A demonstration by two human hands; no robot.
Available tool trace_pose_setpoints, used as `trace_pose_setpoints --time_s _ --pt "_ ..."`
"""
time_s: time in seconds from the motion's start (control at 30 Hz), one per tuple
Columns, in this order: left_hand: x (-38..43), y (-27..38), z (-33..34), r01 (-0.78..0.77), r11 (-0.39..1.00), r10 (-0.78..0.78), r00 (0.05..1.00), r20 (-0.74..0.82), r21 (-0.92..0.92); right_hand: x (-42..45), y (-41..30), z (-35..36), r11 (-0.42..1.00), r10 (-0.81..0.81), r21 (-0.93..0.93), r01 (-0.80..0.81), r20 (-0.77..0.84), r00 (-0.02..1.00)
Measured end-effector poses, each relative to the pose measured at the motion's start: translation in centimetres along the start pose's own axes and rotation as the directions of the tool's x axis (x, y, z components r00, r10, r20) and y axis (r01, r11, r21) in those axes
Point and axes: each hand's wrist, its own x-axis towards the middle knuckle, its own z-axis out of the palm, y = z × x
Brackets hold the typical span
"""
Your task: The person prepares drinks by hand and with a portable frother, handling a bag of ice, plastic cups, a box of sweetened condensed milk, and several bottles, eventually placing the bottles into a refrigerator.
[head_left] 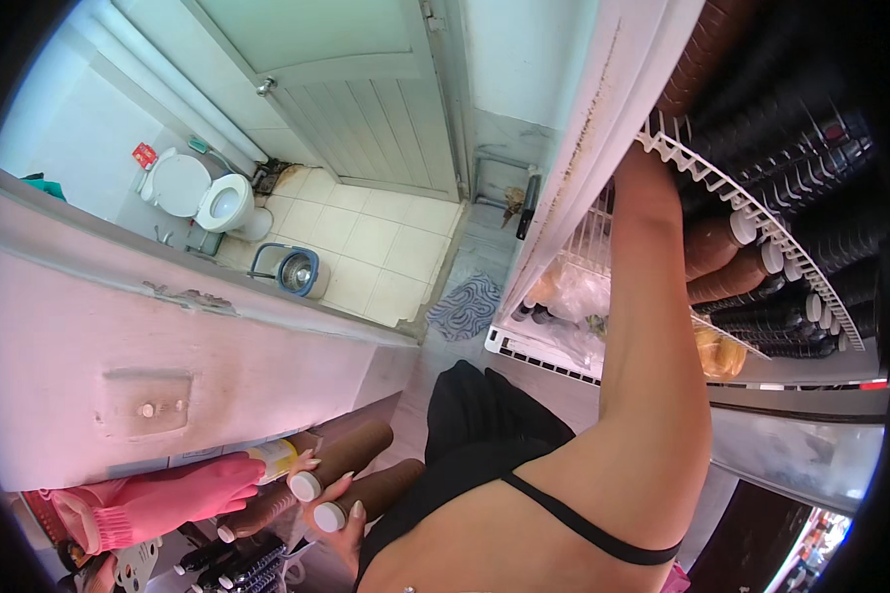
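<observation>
My left hand [349,535] grips two plastic bottles of brown liquid with white caps, one bottle [357,449] beside the other bottle [383,489]. Its fingers pass between and around them near the caps. My right arm [649,311] reaches up into an open refrigerator [578,141]. The right hand is out of sight behind the white wire shelf [749,185], so what it touches is hidden. By the forearm, two more brown bottles [727,274] lie on their sides below that shelf. Another brown bottle [697,59] shows above it.
Many dark bottles [771,322] fill the refrigerator shelves. Pink rubber gloves [170,500], another brown bottle [263,511] and several dark bottles [256,567] are at lower left. Ahead, a patterned mat [466,307] lies by a bathroom doorway, with a mop bucket [297,273] and toilet [226,204] inside.
</observation>
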Motion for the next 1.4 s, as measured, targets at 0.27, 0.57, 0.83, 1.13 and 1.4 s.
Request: trace_pose_setpoints --time_s 0.27,0.57,0.83,1.13,1.4 --pt "0.8 0.6 1.8 0.110 0.994 -0.111 0.991 -0.069 -0.024 -1.3 0.5 -0.3 1.000 0.000 -0.018 0.001 0.060 0.998" --pt "-0.4 -2.0 -1.3 -0.068 0.996 0.069 0.998 0.007 -0.049 -19.8 -11.6 -19.6 0.616 0.167 0.708 0.347 -0.548 0.820" --pt "-8.9 -2.5 -5.2 -0.058 0.994 0.042 0.985 -0.167 -0.093 -44.4 -24.8 -30.3 0.204 -0.943 0.696 -0.689 0.328 0.052" --pt "-23.1 -0.9 -11.2 0.160 0.982 -0.086 0.855 -0.511 0.104 -75.7 -38.0 -36.0 0.076 -0.997 0.848 -0.524 0.078 -0.019" --pt "-33.9 2.0 -13.0 0.425 0.895 -0.147 0.565 -0.812 0.134 -78.7 -41.1 -34.8 0.162 -0.955 0.635 -0.756 -0.092 -0.282"
